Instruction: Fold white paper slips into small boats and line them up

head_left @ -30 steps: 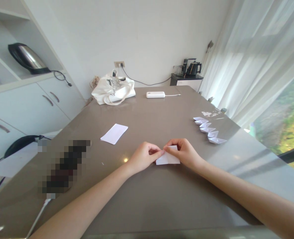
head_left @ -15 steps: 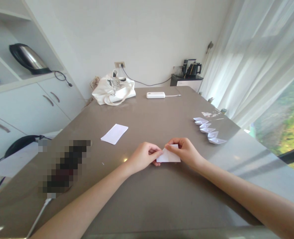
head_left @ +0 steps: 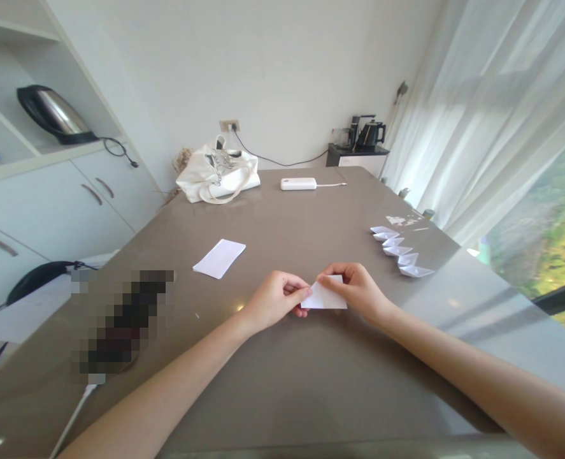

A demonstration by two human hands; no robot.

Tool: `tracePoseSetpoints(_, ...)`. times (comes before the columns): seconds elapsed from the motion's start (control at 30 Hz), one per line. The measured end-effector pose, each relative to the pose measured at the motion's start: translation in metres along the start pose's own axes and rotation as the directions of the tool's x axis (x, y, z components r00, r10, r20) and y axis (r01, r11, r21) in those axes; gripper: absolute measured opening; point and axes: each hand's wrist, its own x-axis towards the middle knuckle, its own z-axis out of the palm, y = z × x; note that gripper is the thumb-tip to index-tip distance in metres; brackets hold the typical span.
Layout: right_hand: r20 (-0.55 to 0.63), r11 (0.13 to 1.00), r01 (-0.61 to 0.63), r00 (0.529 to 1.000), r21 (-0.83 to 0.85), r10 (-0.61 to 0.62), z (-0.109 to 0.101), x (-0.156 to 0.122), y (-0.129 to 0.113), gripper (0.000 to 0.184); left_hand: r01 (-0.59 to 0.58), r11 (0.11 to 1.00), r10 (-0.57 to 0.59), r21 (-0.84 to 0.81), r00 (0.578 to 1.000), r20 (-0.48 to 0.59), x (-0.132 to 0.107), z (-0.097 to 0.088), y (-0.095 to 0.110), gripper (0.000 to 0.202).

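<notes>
A small folded white paper (head_left: 324, 298) lies at the middle of the grey table (head_left: 282, 382). My left hand (head_left: 275, 299) pinches its left corner with fingers curled. My right hand (head_left: 356, 290) is closed on the paper's top right part, thumb on the upper face. A flat folded white sheet (head_left: 219, 257) lies to the left, apart from both hands. A row of several finished white paper boats (head_left: 400, 251) stands to the right near the table's edge.
A white handbag (head_left: 218, 171) and a white power bank (head_left: 298, 183) with a cable sit at the far end. A blurred dark object (head_left: 120, 322) lies at left. Small paper scraps (head_left: 404, 219) lie beyond the boats. Cabinets stand left, curtains right.
The paper's left corner has been folded in a little, and both hands with the paper have shifted slightly away from me. Nothing else moved.
</notes>
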Motion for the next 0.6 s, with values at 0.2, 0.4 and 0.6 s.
tracePoseSetpoints(0.2, -0.038, 0.999, -0.042, 0.998, 0.025, 0.042, -0.0011, 0.0029, 0.0022, 0.034, 0.025, 0.995, -0.022, 0.092, 0.999, -0.030, -0.0007, 0.0003, -0.0018, 0.026)
tracePoseSetpoints(0.4, -0.019, 0.999, -0.030, 0.999, 0.045, 0.030, -0.0008, 0.0024, 0.0020, 0.034, 0.007, 0.993, -0.004, 0.121, 1.000, -0.027, -0.0029, -0.0011, -0.0003, 0.024)
tracePoseSetpoints(0.6, 0.070, 0.999, -0.022, 0.997, 0.033, 0.020, 0.0002, -0.0006, -0.0002, 0.030, -0.063, 0.990, 0.063, 0.128, 0.998, 0.008, -0.0018, 0.0037, -0.0020, 0.028)
